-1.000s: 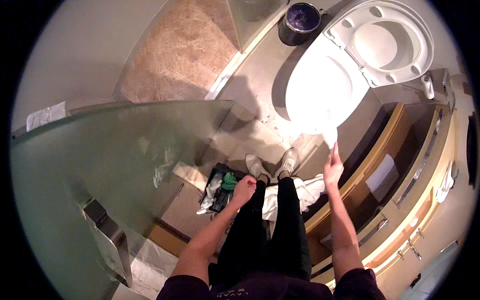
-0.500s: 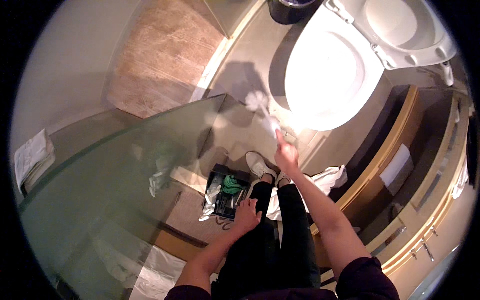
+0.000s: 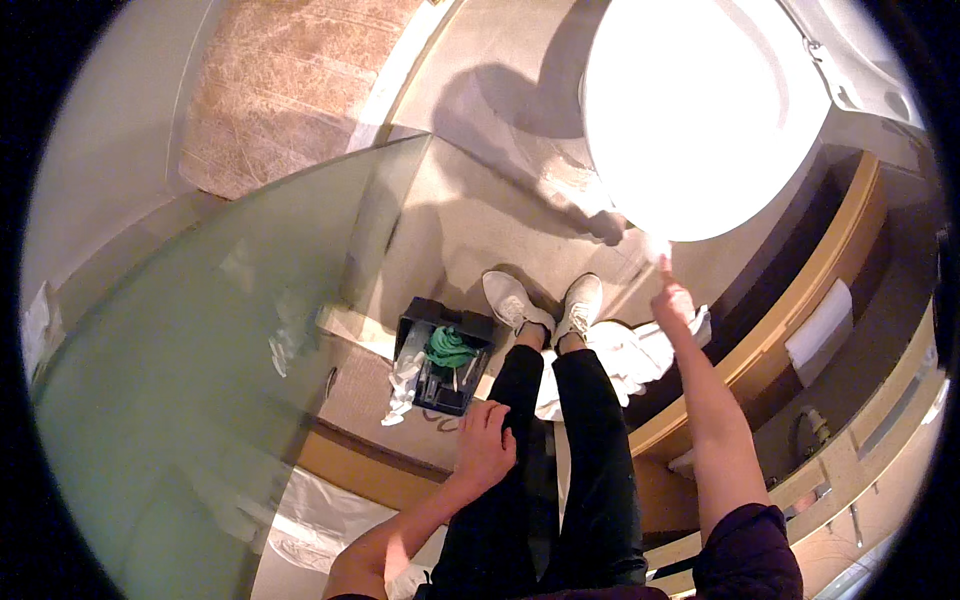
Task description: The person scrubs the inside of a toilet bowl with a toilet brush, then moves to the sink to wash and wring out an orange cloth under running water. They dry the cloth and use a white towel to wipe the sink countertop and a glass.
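My right hand is closed around the handle of a white toilet brush, index finger stretched along it. Glare washes out most of the brush, so where its head sits against the bowl cannot be made out. Just beyond it stands the white toilet, its seat raised, the bowl overexposed. My left hand rests on my left thigh, holding nothing, fingers loosely extended. Near that hand, a black caddy on the floor holds a green cloth bundle and several slim tools. A crumpled white cloth hangs over its left side.
A greenish glass panel curves along the left. White cloths lie on the floor by my shoes. At the right, a wooden-edged cabinet bears a white folded item. A brown mat lies under the caddy.
My right hand has moved right with the toilet brush, from over the floor to the toilet's front rim. The view has shifted; my left hand stays on my thigh.
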Tool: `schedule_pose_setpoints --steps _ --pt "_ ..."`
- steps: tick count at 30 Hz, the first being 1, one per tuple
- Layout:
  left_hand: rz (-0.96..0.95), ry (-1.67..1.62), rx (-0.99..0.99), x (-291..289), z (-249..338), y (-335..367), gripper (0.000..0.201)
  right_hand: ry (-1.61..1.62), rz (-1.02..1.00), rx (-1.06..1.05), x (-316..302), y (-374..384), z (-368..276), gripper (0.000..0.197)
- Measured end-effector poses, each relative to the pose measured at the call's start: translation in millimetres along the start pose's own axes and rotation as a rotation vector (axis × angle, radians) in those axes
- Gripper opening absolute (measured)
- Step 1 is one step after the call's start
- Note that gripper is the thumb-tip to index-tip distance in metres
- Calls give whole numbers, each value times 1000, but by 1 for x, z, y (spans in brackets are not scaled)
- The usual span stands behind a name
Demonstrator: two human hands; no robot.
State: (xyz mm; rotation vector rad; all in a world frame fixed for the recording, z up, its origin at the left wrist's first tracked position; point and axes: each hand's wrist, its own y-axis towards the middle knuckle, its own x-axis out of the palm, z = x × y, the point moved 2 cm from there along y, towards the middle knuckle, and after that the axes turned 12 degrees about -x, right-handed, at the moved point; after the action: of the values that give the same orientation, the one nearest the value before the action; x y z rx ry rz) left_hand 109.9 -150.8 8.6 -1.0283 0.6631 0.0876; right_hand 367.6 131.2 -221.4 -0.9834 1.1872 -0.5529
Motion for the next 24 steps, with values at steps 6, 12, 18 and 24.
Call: schedule_pose_setpoints --steps 6,12,18,24 --pt "-2 -22 8 8 2 -1 38 643 358 206 48 62 -7 68" --pt "-3 34 -1 10 3 -6 39 627 236 -266 26 -4 -198 80" --pt "24 7 -7 13 3 -9 38 426 20 -84 52 -20 -95 85" --pt "132 17 -14 12 -8 -17 39 478 318 -159 23 -58 58 62"
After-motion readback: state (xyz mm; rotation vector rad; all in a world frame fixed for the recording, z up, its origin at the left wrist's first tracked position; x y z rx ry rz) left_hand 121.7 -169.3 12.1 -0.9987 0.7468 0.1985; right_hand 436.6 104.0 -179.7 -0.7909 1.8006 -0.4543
